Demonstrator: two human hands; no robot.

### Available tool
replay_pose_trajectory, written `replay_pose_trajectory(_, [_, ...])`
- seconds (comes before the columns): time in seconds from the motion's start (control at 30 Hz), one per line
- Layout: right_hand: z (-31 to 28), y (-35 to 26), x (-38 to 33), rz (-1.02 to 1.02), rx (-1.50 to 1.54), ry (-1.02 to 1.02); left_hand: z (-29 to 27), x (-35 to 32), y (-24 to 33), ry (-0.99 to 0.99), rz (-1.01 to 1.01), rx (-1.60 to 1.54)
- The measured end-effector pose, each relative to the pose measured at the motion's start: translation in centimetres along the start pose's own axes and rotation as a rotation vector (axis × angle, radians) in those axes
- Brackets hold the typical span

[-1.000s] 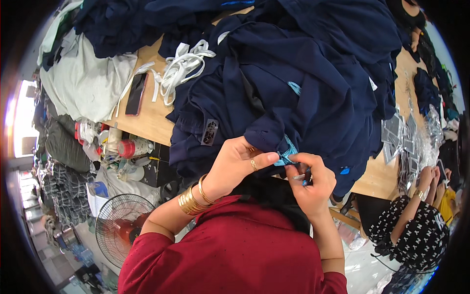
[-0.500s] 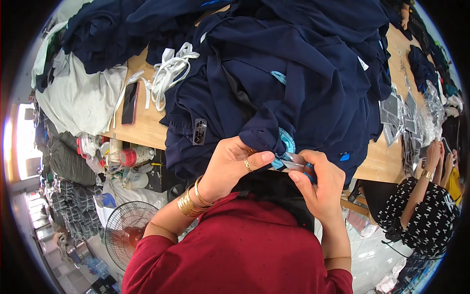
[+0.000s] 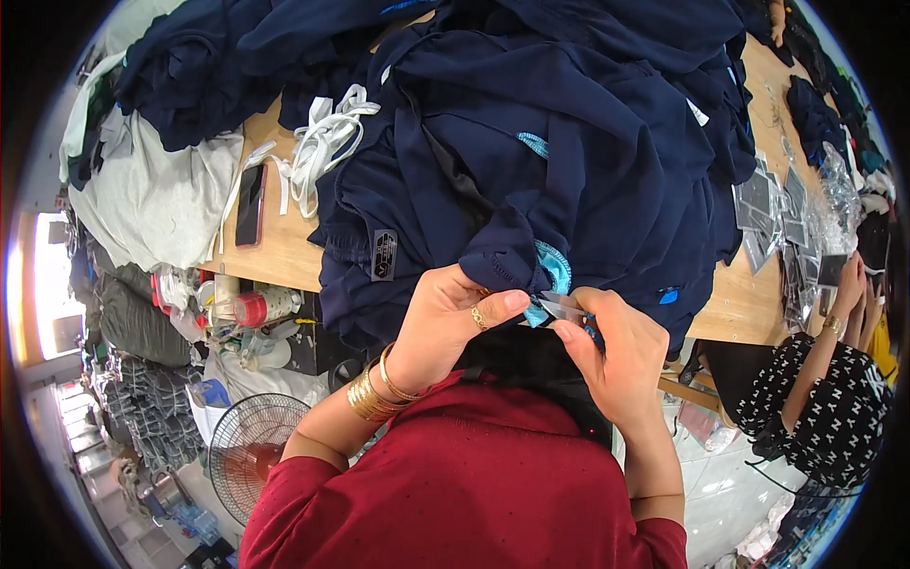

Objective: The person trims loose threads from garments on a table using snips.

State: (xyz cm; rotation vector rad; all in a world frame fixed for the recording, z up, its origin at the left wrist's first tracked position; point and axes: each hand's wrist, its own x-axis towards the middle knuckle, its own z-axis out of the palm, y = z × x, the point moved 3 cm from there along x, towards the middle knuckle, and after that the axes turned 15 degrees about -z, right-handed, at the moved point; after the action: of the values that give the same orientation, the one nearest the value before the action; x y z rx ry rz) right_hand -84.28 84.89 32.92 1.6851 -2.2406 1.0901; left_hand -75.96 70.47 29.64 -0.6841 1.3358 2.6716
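Observation:
My left hand, closed with the thumb pressed down, pinches the edge of a navy garment near the front of the table. Turquoise fabric shows along that edge, just right of my left thumb. In my right hand is a pair of thread snips, with bits of blue showing at the fingers. Their metal blades point left at the turquoise fabric, close to my left thumb tip. My fingers hide most of the snips' grip.
White cords and a phone lie left on the wooden table, beside a pale grey cloth. Small plastic packets lie to the right. A co-worker's arm reaches in there. A fan stands below left.
The snips' blades have shifted slightly left and closer to the turquoise fabric. My left hand keeps its pinch. The co-worker's hand at the right has moved slightly upward.

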Motion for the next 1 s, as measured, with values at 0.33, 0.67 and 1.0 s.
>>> replay_pose_trajectory(0.33, [0.26, -0.02, 0.24, 0.018, 0.03, -0.016, 0.03, 0.21, -0.59, 0.044, -0.066, -0.089])
replay_pose_trajectory(0.67, [0.17, 0.18, 0.27, -0.001, 0.026, -0.004, -0.08, 0.18, -0.57, 0.034, -0.057, -0.053])
replay_pose_trajectory(1.0, [-0.27, 0.57, 0.57, 0.281, 0.511, 0.284, -0.21, 0.29, -0.63, 0.012, -0.068, -0.126])
